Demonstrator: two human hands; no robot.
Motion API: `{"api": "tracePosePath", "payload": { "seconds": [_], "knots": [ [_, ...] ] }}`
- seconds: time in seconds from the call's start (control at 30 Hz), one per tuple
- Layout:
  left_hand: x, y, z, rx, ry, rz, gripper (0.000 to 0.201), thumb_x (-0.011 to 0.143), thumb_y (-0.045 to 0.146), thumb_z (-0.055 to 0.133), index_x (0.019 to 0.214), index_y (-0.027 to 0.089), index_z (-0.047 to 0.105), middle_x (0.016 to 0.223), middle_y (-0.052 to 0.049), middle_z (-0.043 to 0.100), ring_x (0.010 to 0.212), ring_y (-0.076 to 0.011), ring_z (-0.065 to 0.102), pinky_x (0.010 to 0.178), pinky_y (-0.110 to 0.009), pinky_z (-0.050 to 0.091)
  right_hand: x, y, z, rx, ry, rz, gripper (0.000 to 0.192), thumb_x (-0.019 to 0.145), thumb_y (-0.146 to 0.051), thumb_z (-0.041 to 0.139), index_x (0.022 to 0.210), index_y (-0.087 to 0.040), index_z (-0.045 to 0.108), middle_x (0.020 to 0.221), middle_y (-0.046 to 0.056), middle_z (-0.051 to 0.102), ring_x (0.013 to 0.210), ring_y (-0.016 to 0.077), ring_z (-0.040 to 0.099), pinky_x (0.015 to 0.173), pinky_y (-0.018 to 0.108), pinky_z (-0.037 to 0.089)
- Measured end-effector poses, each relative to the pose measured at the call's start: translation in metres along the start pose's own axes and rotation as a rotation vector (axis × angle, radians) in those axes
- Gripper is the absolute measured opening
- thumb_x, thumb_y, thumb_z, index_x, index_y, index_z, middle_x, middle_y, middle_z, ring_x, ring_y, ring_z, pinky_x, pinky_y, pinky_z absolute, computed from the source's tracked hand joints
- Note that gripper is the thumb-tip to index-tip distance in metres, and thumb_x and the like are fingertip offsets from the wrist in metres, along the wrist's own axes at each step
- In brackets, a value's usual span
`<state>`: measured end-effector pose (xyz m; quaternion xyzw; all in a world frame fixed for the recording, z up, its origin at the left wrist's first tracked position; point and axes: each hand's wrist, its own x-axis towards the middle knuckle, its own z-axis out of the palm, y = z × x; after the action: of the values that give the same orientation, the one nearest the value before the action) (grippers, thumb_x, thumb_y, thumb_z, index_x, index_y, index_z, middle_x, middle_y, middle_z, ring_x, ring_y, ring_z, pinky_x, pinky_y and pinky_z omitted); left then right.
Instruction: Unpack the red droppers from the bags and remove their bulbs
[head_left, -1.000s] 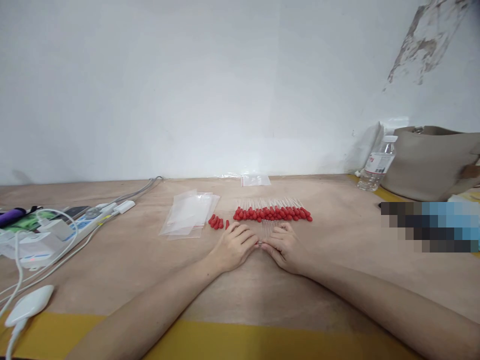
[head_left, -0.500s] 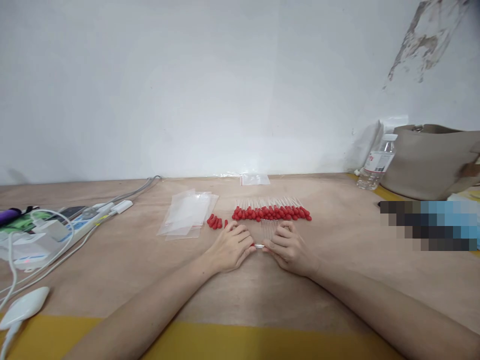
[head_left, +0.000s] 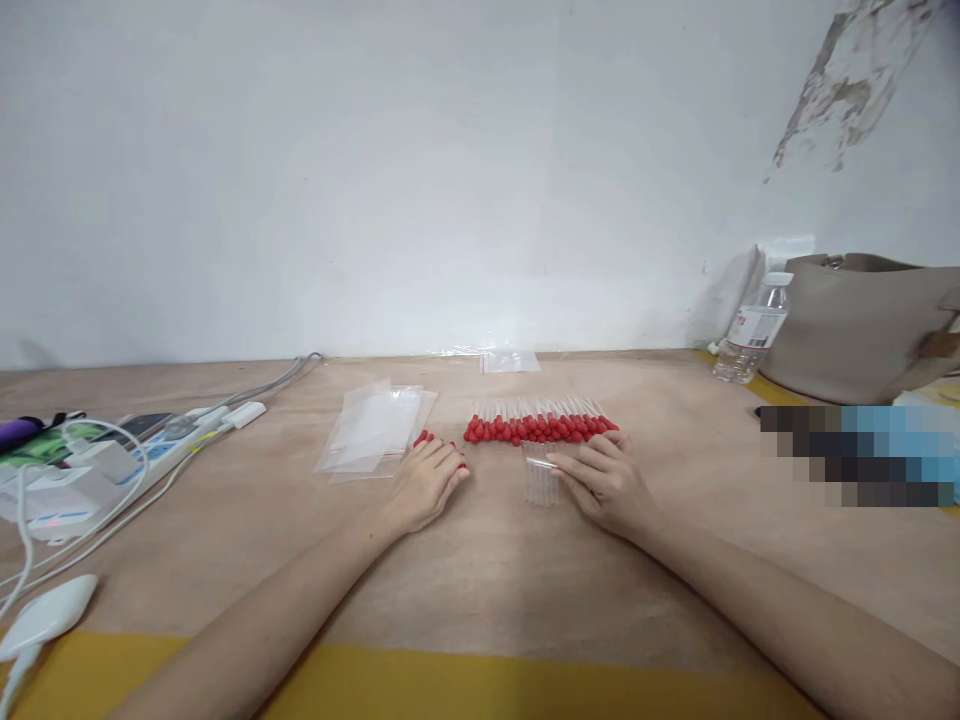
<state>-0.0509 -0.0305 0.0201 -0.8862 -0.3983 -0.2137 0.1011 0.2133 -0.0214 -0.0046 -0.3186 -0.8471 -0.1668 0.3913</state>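
Now one clear glass tube point(head_left: 541, 463) sits pinched in my right hand point(head_left: 606, 482), above the loose tubes point(head_left: 540, 486) before the row of red-capped droppers point(head_left: 541, 425). My left hand point(head_left: 424, 480) lies loosely curled over the loose red caps point(head_left: 424, 437), beside the plastic bags point(head_left: 375, 428).

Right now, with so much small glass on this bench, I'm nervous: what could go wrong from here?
1. The right hand pinches one clear glass tube above the loose tubes; a slip could knock or crack them.
2. The left hand rests on the loose red bulbs beside the plastic bags; a nudge may scatter them.
3. The row of finished droppers lies just beyond both hands; a sweeping wrist might roll it apart.
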Motion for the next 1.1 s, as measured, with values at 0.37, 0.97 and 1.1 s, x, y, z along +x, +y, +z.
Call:
{"api": "tracePosePath", "payload": {
  "seconds": [0.37,0.97,1.1],
  "knots": [
    [0.005,-0.045,-0.011,-0.067,0.348,-0.544,0.032,0.081,0.013,0.035,0.109,0.017,0.049,0.092,-0.007,0.046,0.083,-0.0162,0.053,0.076,-0.029,0.045,0.024,-0.021,0.006,0.015,-0.085,0.154,0.022,0.083,-0.018,0.041,0.083,-0.018,0.063,0.073,0.004,0.064,0.07,0.0149,0.051,0.07,0.03,0.027],
    [0.006,-0.058,-0.005,0.211,-0.055,-0.626,0.036,0.087,0.031,0.029,0.073,0.018,0.06,0.064,-0.005,0.062,0.063,-0.0184,0.057,0.058,-0.026,0.034,0.034,-0.021,0.035,-0.177,-0.189,-0.036,0.018,0.079,-0.017,0.047,0.065,-0.017,0.059,0.065,0.004,0.06,0.068,0.015,0.043,0.07,0.035,0.023],
    [0.005,-0.058,-0.007,0.232,-0.057,-0.651,0.041,0.089,0.032,0.024,0.075,0.018,0.06,0.066,-0.007,0.063,0.064,-0.0197,0.058,0.058,-0.027,0.034,0.037,-0.024,0.03,-0.139,-0.231,0.054,0.022,0.081,-0.021,0.046,0.065,-0.017,0.061,0.065,0.003,0.061,0.069,0.0145,0.043,0.07,0.035,0.022]
  ]
}}
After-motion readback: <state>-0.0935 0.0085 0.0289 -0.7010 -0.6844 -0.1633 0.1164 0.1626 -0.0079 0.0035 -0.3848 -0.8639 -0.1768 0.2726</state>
